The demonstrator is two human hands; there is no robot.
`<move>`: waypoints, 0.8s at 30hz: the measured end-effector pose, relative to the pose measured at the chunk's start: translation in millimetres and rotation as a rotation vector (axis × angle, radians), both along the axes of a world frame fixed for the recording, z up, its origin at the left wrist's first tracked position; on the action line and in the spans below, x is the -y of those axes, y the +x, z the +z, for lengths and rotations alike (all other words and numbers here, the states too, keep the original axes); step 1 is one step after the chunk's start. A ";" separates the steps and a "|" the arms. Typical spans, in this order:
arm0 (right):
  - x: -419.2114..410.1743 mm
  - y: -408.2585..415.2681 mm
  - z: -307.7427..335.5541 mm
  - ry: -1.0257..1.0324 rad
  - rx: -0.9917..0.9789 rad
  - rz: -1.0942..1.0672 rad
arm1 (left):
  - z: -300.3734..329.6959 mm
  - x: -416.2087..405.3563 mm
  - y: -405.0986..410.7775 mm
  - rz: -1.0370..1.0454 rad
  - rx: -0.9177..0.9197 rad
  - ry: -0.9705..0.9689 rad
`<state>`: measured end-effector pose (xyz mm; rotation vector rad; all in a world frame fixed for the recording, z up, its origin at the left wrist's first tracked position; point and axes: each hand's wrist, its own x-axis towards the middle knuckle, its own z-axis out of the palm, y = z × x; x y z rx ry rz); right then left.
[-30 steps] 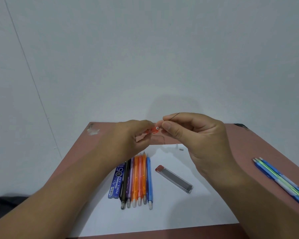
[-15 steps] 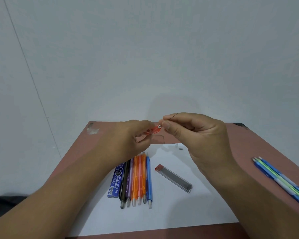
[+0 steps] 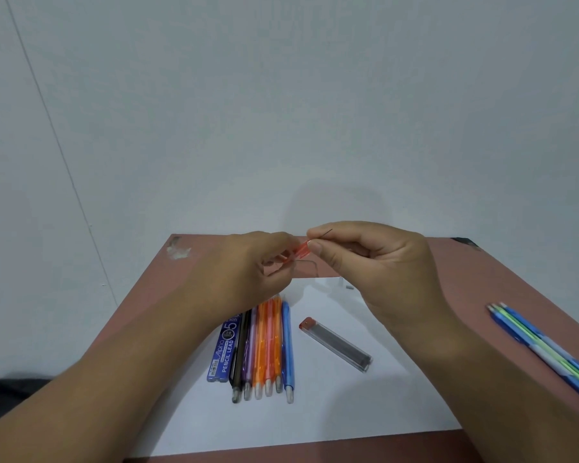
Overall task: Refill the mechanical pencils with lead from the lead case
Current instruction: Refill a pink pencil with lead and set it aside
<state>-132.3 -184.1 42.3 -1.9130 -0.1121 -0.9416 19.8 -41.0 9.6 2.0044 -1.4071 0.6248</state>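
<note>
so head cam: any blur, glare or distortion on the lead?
Head view: thin dark lead pinched by the right hand is sharp but hairline-thin; soft hand shadow on the grey wall; no glare; wide-angle bends the wall seam at left; red-brown table edges splay.

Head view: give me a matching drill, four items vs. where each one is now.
Items:
1. red pencil
2. lead stick
3. clear lead case
4. blue-green pencils

Places:
A. lying on the white sheet, right of the pencil row
B. pinched in the right hand
C. on the bare table near its right edge
D. held by the left hand

Pairs: 1-D, 2-B, 3-A, 4-C
</note>
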 end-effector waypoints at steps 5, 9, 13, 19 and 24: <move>2.0 0.9 -0.9 0.018 -0.032 -0.022 | -0.7 -0.2 0.0 -0.006 -0.040 -0.011; 2.6 0.8 -1.5 0.044 -0.049 -0.020 | 0.1 -0.3 -1.3 0.009 -0.069 0.010; 2.2 -0.6 -0.4 0.083 -0.001 0.016 | 2.1 -0.6 -2.5 0.020 -0.094 0.024; 3.2 -1.5 -0.5 -0.003 0.163 -0.007 | 2.4 -0.6 -2.0 0.018 -0.117 0.016; 5.2 -0.5 -1.5 -0.230 0.298 -0.095 | 1.8 -1.6 -1.7 0.002 -0.135 0.004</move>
